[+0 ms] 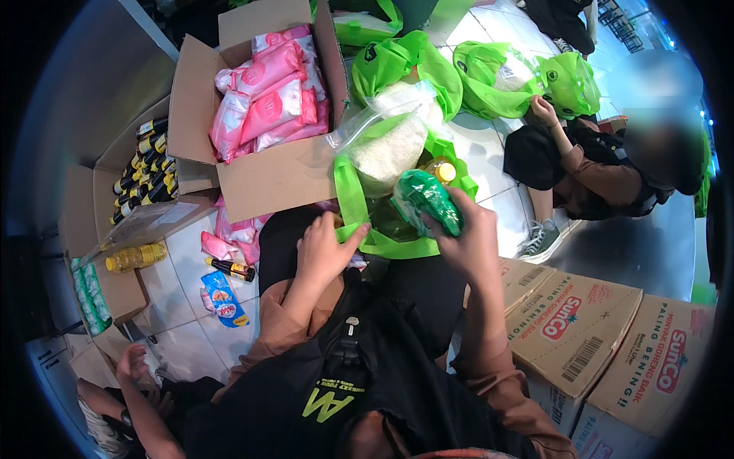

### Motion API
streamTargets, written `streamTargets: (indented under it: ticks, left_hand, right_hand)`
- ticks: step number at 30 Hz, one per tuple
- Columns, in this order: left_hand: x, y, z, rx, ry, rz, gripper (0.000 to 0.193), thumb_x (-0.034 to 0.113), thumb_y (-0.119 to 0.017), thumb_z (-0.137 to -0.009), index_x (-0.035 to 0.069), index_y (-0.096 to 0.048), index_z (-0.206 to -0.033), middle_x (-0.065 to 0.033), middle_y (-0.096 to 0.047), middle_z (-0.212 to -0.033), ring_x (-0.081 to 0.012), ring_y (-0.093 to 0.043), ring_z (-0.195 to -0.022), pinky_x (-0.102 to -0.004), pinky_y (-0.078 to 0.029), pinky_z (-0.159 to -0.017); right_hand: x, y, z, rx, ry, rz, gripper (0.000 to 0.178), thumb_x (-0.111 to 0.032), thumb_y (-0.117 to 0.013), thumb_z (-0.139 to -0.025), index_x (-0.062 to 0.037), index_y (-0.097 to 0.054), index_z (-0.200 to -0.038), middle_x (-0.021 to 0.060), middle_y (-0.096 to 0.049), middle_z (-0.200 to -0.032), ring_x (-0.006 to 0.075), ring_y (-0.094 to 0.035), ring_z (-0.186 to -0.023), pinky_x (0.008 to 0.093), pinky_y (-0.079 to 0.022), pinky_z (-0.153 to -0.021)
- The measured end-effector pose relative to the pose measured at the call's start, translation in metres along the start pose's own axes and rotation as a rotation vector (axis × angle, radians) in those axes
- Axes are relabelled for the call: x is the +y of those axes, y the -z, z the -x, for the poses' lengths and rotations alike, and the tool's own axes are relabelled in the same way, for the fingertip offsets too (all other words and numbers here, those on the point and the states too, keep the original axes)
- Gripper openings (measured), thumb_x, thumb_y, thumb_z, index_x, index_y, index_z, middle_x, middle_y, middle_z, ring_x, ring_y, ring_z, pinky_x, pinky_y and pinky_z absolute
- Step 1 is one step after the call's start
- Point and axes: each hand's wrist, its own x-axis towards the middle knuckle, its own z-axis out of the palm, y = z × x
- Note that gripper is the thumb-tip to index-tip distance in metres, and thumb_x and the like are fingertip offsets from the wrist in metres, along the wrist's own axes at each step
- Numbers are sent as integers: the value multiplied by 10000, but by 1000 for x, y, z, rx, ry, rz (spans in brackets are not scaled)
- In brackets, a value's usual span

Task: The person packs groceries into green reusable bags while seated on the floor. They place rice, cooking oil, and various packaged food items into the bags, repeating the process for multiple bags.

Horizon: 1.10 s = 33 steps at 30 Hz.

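Note:
My right hand (468, 233) grips a green packet (425, 200) over the open mouth of a bright green tote bag (397, 243) resting on my lap. My left hand (325, 249) holds the bag's near edge by its strap. Inside the bag stands a clear sack of white rice (388, 149), and a yellow-capped oil bottle (441, 170) shows behind the packet.
An open carton of pink packets (264, 99) sits ahead on the left, and a box of dark bottles (145, 172) lies farther left. Loose packets and bottles are on the tiled floor (222, 294). Cardboard cartons (581, 333) are stacked at my right. A seated person (596, 164) handles other green bags (527, 80). Another person's hand (131, 363) is at lower left.

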Motion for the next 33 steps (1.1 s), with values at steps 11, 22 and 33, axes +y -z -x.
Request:
streamTargets:
  ticks: [11,22,33]
  left_hand:
    - [16,14,-10,-100,-62,521,222,191,-615,-924,-29,-630,-901,-190,-614,-749,-325,-623,-635,-401,-453,-555]
    - [-116,49,52,497,138,198,175,79,-620,-879,7,-575,-1032,-160,-563,-990,-346,-539,-972,-413,-417,-882]
    - [-338,56,158,233,923,-205,874,389,-876,-605,136,-451,-1326,-209,-526,-1290,-411,-531,-1162,-472,-435,-979]
  right_hand:
    - [73,-141,-8,-336,-53,59,531,-129,-757,-715,0,-563,-1191,291,-661,-940,438,-642,-933,485,-520,-820]
    - [90,-166,-8,-448,-106,82,405,-66,-650,-832,32,-555,-1213,243,-690,-1011,348,-680,-957,412,-518,-814]
    - [76,-137,12,-393,-229,-336,436,-30,-596,-919,-26,-509,-1346,180,-622,-1253,282,-611,-1177,366,-502,-937]
